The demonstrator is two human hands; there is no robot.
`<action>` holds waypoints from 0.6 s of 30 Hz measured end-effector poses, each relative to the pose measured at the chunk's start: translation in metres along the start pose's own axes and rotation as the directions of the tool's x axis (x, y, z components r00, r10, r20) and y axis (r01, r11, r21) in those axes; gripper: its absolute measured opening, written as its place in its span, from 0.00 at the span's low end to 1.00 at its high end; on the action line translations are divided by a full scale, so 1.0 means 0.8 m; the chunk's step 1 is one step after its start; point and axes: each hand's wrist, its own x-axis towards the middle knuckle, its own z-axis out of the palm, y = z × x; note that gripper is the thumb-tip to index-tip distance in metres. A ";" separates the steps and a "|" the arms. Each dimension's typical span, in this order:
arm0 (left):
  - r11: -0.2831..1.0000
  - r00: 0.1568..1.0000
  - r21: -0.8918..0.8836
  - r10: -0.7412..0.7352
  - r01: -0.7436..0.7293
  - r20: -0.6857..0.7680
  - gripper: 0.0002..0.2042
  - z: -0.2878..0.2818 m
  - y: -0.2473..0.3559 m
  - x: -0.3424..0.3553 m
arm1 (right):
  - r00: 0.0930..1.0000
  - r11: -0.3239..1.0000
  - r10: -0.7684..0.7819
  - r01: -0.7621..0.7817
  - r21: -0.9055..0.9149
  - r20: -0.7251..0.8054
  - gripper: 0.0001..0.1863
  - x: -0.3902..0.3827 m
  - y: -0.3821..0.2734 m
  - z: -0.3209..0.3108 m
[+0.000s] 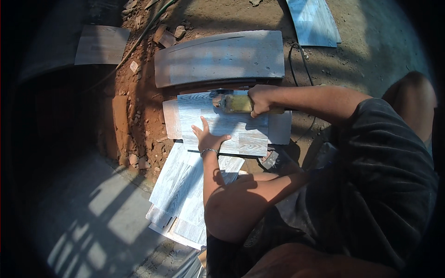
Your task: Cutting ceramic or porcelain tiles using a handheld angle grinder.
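Note:
A wood-grain tile [252, 139] in pale grey lies flat in front of me, on top of a plain pinkish tile [280, 127] that shows at both ends. My left hand [211, 138] rests on the upper tile with its fingers spread; a bracelet circles that wrist. My right hand [261, 99] is wrapped round the yellow-green body of an angle grinder [237, 103]. The grinder's dark head lies over the tile near its far edge. Shadow and the tool itself hide the disc, so I cannot tell whether it touches the tile.
Beyond the tile lies a long grey slab [218, 60]. Several more wood-grain tiles [178, 183] are stacked at near left; others [313, 23] lie at far right. A black cable [292, 58] loops over the dirt. Broken bits and a brick [120, 123] line the left ledge.

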 end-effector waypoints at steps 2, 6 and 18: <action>1.000 1.000 -0.004 -0.012 0.012 0.005 0.76 0.001 -0.001 0.001 | 1.000 1.000 -0.020 0.020 -0.004 -0.023 0.25 -0.003 0.003 0.001; 1.000 1.000 0.021 -0.011 0.011 -0.006 0.76 0.003 -0.001 0.001 | 1.000 1.000 0.024 -0.023 -0.015 0.018 0.25 -0.006 0.006 0.001; 1.000 1.000 0.004 -0.009 0.009 -0.015 0.76 0.000 0.002 -0.001 | 0.996 0.995 0.077 -0.075 -0.061 0.048 0.29 -0.023 0.009 -0.005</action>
